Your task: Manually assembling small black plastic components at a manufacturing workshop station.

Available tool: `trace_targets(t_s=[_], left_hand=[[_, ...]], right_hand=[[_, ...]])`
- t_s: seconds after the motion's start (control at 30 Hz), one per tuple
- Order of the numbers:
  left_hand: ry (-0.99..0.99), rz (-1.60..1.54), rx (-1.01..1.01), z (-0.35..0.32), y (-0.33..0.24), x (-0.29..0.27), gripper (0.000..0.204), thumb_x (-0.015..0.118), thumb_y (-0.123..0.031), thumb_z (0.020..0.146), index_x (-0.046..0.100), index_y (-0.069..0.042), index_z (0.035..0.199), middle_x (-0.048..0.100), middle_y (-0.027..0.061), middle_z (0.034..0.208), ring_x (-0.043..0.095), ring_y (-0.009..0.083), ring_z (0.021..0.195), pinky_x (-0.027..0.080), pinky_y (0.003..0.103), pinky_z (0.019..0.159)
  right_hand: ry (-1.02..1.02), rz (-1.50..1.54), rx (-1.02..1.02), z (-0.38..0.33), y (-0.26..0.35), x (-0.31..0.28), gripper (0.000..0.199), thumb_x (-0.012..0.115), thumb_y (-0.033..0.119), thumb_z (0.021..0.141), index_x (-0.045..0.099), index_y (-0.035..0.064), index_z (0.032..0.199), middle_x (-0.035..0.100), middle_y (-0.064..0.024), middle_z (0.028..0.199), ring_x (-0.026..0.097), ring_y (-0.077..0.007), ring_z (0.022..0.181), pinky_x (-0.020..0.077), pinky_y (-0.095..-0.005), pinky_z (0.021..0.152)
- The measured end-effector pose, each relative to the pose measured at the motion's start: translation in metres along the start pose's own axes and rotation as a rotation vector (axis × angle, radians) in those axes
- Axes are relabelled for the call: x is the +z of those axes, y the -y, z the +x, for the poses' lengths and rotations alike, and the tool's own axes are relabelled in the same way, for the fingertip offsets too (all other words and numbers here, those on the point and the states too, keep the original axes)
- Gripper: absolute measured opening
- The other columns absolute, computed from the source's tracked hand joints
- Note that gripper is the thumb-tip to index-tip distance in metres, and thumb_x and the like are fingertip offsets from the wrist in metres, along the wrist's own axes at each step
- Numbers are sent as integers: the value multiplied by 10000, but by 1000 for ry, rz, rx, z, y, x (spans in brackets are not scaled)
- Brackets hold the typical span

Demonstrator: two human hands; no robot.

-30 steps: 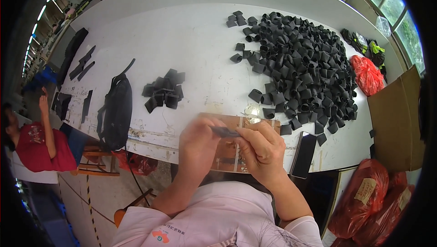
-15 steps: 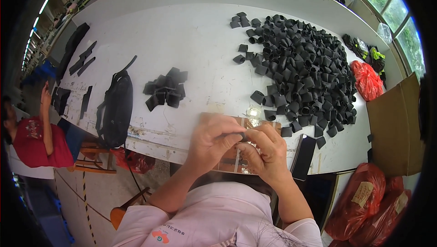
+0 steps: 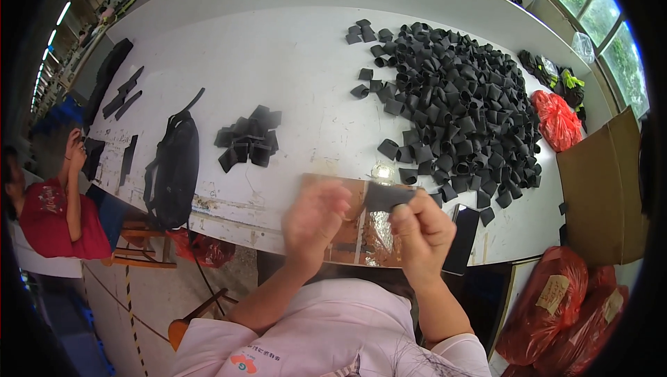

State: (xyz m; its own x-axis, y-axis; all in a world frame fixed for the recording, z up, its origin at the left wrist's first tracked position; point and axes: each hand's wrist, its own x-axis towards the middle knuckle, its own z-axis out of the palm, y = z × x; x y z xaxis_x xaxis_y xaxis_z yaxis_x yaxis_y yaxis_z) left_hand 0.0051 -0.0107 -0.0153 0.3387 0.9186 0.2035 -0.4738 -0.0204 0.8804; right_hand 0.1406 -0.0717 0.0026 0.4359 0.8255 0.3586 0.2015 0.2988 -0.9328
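Note:
My right hand (image 3: 422, 231) pinches a small black folded piece (image 3: 385, 197) above a brown board (image 3: 347, 234) at the near edge of the white table (image 3: 292, 64). Blurred, my left hand (image 3: 314, 217) hovers just left of the piece, fingers curled, and I cannot tell whether it touches it. A large heap of black folded pieces (image 3: 458, 106) covers the table's right half. A small stack of flat black pieces (image 3: 246, 141) lies to the left of centre.
A black waist bag (image 3: 174, 168) lies at the table's left front, with black strips (image 3: 121, 95) beyond it. A dark phone (image 3: 464, 238) rests by the board. A cardboard box (image 3: 601, 182) and red sacks (image 3: 556, 300) stand right. A person in red (image 3: 48, 210) sits left.
My hands have drawn slightly apart; the left one has shifted left and blurred, while the right still holds the black piece.

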Motion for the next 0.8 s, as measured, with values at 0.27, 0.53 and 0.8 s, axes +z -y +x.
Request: trace_targets(t_s=[0.27,0.53,0.8], left_hand=[[89,220,-132,-25,-9,13,208,591,5,781,516,38,971,580,70,866,552,72,766,447,194,696],[57,405,-150,-25,-8,5,59,599,2,768,562,29,805,596,37,757,526,42,660,427,177,584],[77,483,-205,-28,-9,10,48,606,14,726,561,-1,722,583,8,631,504,22,549,404,178,486]], right_hand=[[-80,871,742,-35,2,8,208,517,190,875,542,36,740,548,-46,621,484,-103,509,379,-213,466],[-10,-448,-162,-34,4,-9,102,630,71,746,547,13,741,546,-59,638,457,-124,528,352,-239,452],[77,-480,-276,-36,-10,3,210,640,-62,611,554,7,790,534,-80,681,507,-190,540,400,-270,461]])
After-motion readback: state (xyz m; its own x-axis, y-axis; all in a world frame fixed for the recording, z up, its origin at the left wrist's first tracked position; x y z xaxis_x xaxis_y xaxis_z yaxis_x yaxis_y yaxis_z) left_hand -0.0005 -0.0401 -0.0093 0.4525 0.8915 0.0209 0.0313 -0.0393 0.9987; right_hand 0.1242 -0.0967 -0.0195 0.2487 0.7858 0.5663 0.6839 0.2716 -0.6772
